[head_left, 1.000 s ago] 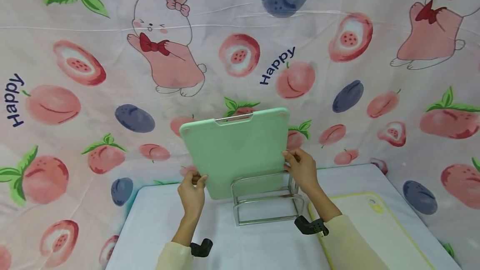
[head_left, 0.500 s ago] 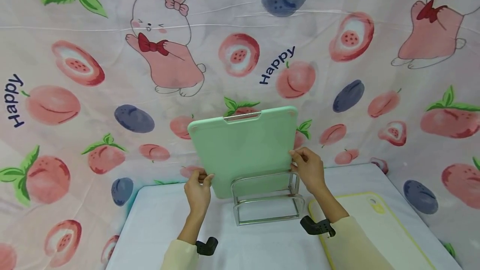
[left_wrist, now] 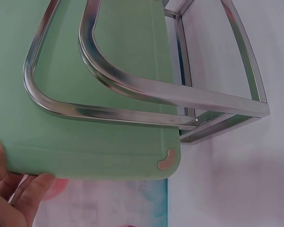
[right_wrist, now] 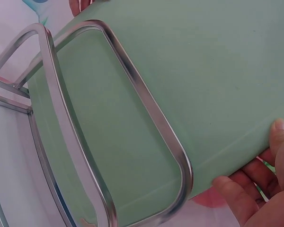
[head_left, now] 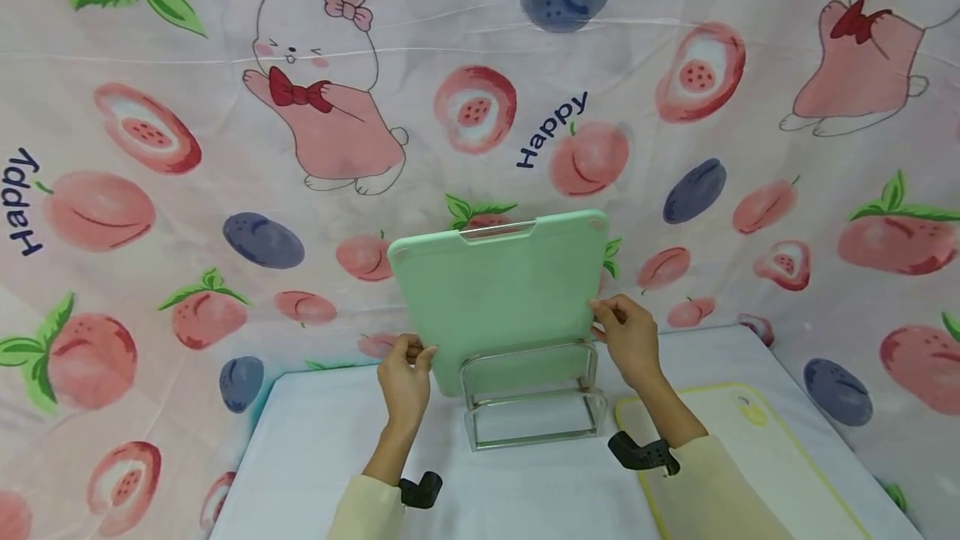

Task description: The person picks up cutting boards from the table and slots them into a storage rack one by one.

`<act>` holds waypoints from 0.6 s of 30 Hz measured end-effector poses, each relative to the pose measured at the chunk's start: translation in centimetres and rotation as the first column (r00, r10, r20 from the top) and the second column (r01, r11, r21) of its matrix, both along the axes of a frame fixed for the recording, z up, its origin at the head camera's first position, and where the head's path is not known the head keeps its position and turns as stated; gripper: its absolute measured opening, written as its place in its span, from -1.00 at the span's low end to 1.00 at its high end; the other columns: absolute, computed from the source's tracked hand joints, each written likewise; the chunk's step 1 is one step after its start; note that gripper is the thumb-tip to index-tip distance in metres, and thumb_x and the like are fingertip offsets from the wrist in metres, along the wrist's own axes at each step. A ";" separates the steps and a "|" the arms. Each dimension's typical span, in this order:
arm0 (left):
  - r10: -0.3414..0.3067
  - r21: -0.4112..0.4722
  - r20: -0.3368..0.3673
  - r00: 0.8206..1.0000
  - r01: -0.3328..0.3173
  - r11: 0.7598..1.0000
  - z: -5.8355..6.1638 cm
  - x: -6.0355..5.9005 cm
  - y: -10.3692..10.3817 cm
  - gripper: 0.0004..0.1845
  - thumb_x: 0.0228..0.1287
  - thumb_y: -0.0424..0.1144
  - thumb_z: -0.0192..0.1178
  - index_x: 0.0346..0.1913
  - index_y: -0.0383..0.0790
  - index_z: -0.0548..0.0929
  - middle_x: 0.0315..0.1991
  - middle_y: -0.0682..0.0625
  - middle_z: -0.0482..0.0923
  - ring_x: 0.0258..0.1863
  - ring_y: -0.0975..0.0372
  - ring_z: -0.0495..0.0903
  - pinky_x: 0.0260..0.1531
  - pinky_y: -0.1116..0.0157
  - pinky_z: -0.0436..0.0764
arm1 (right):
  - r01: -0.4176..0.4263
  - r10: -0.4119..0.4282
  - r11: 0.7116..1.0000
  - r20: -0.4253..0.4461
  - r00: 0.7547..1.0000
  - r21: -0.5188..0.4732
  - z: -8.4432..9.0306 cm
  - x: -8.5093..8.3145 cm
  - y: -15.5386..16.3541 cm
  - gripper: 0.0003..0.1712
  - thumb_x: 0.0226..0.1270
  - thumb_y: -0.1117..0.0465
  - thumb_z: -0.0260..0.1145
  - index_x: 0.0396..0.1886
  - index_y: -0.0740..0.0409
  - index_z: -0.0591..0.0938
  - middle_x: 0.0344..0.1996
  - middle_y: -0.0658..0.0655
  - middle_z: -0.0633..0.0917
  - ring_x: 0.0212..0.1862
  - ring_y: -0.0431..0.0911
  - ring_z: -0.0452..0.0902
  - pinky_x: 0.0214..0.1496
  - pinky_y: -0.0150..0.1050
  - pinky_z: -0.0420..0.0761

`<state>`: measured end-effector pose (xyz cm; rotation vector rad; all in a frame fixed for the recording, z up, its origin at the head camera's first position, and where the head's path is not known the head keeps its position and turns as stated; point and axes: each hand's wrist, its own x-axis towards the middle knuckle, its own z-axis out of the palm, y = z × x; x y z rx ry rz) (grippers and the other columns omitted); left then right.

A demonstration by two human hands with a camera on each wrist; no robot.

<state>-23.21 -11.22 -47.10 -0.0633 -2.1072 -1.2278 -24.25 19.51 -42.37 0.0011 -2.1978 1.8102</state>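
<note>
A pale green cutting board (head_left: 502,290) with a metal handle bar along its top edge stands nearly upright, slightly tilted. My left hand (head_left: 405,377) pinches its left edge low down, thumb on the near face. Higher up on the right edge, my right hand (head_left: 628,340) pinches the board the same way. In front of the board's lower part stands a silver metal rack (head_left: 534,399) with rounded loops. The left wrist view shows the board's bottom corner (left_wrist: 169,161) beside the rack's frame (left_wrist: 146,87). Both wrist views have the loops overlapping the board's near face.
A white cutting board with a yellow rim (head_left: 738,419) lies flat at the right, partly under the right forearm. A white-covered table (head_left: 322,423) carries everything. Behind it hangs a printed cloth (head_left: 450,15) with rabbits and fruit.
Both hands have carried the green board to the right, so it sits more squarely behind the rack's loops. The rack and the white board have stayed put.
</note>
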 end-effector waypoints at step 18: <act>0.001 -0.032 -0.015 1.000 -0.002 0.999 0.1 -0.3 1.4 -0.83 -0.01 -0.39 0.44 -0.40 -0.31 0.62 -0.57 -0.05 0.62 -0.62 0.19 0.58 -0.55 0.24 0.53 | 0.045 -0.044 0.998 0.023 0.999 -0.039 -0.2 0.2 1.4 -0.57 0.36 0.05 0.24 -0.23 0.43 0.57 -0.25 0.20 0.64 -0.08 0.01 0.61 -0.16 -0.25 0.64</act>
